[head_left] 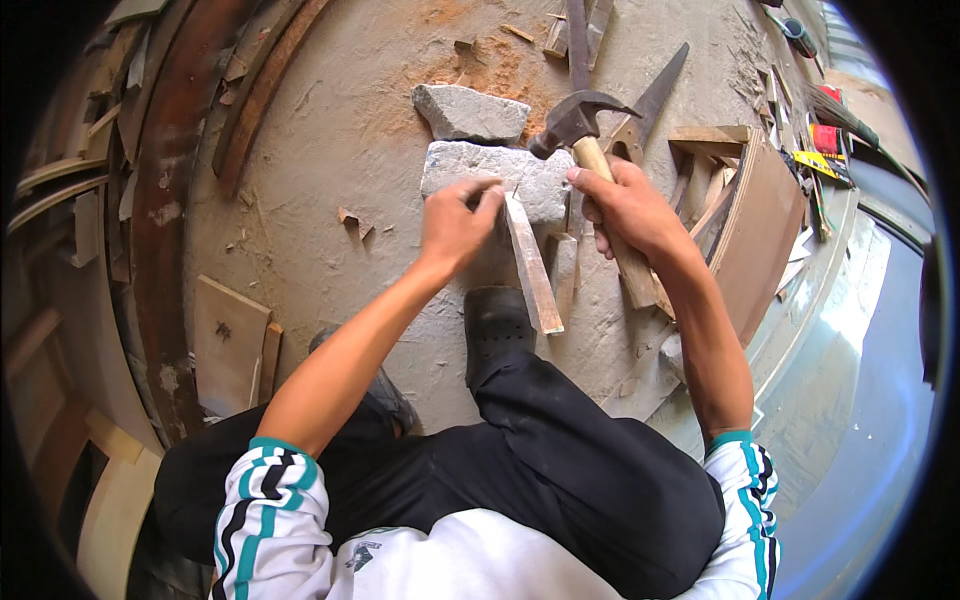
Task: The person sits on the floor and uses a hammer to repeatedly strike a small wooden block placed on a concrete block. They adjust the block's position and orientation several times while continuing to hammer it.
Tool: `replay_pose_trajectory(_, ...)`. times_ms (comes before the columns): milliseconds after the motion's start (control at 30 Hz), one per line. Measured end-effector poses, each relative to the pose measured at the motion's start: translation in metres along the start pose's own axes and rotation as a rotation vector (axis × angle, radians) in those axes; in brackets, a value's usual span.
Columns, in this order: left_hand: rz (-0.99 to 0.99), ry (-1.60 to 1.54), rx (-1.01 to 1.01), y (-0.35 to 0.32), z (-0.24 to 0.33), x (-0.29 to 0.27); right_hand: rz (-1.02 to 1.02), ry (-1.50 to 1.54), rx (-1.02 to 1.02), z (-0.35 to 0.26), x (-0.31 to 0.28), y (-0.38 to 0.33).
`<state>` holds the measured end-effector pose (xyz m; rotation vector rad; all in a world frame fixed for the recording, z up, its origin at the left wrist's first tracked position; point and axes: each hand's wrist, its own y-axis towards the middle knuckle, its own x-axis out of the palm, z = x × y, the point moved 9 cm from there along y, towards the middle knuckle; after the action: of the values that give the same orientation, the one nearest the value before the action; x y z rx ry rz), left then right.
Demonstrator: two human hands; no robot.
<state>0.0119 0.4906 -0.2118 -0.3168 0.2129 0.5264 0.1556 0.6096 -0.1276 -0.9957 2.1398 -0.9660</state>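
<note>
My right hand (640,212) is wrapped round the wooden handle of a claw hammer (575,118), whose dark metal head is raised over the right end of a pale concrete block (465,165). A narrow strip of wood (532,262) rests its far end on that block and points back towards my right shoe. Beside this far end is my left hand (460,222), thumb and fingers pinched together at the block's near edge. Whatever the fingertips hold is too small to make out.
Behind the block lies a second broken chunk of concrete (470,112), with sawdust around it. A handsaw (655,98) lies beyond the hammer. To the right stands a wooden box (770,225) with scraps inside. Long boards (170,200) and offcuts line the left side.
</note>
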Motion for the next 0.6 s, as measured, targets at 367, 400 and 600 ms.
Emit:
replay_pose_trajectory(367, -0.399, -0.722, -0.921, -0.088, 0.017, 0.081, -0.055, -0.114, 0.008, 0.007, 0.019, -0.006)
replay_pose_trajectory(400, -0.322, -0.763, -0.991, -0.094, 0.019, 0.083, -0.061, -0.097, 0.003, 0.006, 0.015, -0.007)
replay_pose_trajectory(600, -0.077, -0.869, -1.164, -0.103, 0.025, 0.079, -0.054, 0.102, -0.046, -0.021, -0.001, -0.003)
